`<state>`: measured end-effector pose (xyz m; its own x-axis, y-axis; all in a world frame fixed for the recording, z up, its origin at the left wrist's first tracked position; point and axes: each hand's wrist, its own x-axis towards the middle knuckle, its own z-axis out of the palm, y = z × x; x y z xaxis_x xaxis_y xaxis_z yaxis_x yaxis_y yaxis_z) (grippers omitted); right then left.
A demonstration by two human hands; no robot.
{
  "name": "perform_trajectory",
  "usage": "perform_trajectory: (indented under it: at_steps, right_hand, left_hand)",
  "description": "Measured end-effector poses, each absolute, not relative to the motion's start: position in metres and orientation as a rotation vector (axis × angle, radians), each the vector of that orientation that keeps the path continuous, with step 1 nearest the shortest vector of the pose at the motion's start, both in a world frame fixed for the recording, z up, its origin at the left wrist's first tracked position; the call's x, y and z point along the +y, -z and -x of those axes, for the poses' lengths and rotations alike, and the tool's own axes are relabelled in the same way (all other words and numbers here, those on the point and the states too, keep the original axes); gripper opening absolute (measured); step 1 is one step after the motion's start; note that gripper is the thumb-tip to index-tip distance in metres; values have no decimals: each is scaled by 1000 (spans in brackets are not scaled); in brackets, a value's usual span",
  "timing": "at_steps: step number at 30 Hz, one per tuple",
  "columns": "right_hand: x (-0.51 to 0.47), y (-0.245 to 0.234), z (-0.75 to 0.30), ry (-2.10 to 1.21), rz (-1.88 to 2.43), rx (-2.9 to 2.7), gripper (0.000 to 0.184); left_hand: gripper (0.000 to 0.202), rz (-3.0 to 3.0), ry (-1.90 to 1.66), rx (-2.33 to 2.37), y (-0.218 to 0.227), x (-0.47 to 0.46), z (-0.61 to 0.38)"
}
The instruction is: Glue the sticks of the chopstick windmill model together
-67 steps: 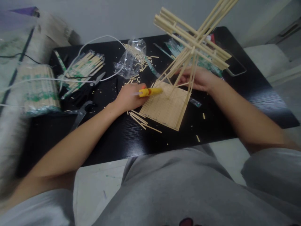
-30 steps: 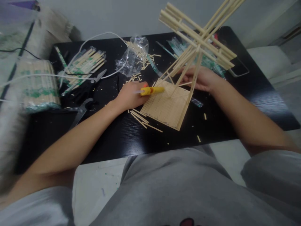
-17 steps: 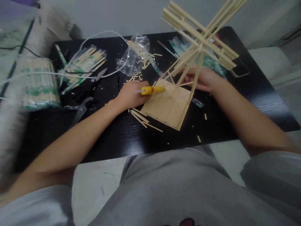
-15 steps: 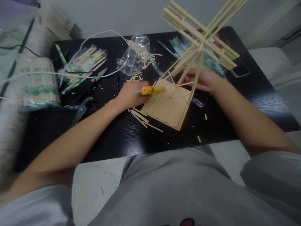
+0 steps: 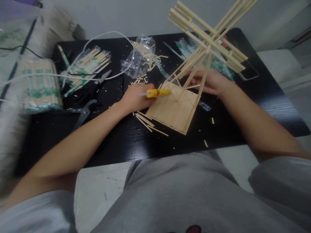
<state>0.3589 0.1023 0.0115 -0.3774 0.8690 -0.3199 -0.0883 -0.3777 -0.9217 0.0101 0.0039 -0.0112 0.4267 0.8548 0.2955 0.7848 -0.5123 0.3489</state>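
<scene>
My left hand (image 5: 137, 97) is closed around a yellow hot glue gun (image 5: 157, 93), with a clear glue stick poking out of its back end. The gun's front end is over a flat square base (image 5: 170, 111) made of thin wooden sticks laid side by side. From that base rises a windmill-like model (image 5: 206, 48) of wooden sticks, its crossed blades at the top. My right hand (image 5: 206, 81) is behind the model's slanted legs, fingers curled together close to them. Legs partly cover those fingertips, and what they pinch is not clear.
Loose sticks (image 5: 145, 121) lie by the base's left corner. Scissors (image 5: 103, 77) and pliers-like cutters (image 5: 84, 113) are at left, near wrapped chopsticks (image 5: 87, 66) and a bundled pack (image 5: 41, 85). A white cable (image 5: 85, 77) crosses there. Plastic wrappers and cut pieces lie behind.
</scene>
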Motion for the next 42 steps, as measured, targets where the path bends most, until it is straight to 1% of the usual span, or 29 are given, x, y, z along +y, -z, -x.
perform_trajectory:
  at_steps: [5, 9, 15, 17, 21, 28, 33, 42]
  right_hand:
    - [102, -9, -359, -1828, 1115, -1151, 15]
    - [101, -10, -358, -1809, 1128, -1143, 22]
    - [102, -10, -359, -1818, 1132, -1184, 25]
    - [103, -8, -360, -1825, 1137, -1211, 23]
    - [106, -5, -362, -1814, 1130, -1212, 12]
    - [106, -6, -361, -1820, 1141, -1192, 10]
    - [102, -10, -359, -1800, 1150, -1174, 24]
    - [103, -8, -361, -1774, 1120, -1152, 20]
  left_hand:
    - [10, -2486, -649, 1463, 11, 4, -10]
    - [12, -2498, -611, 1466, 8, 4, -10]
    - [12, -2522, -581, 1474, 8, 4, -11]
    - [11, -2517, -605, 1475, 9, 4, -11]
    - [11, -2515, -628, 1468, 9, 4, -10]
    - [13, -2485, -593, 1482, 5, 3, -11]
    - [14, -2491, -617, 1501, 10, 4, -12]
    - [11, -2499, -608, 1499, 9, 3, -13]
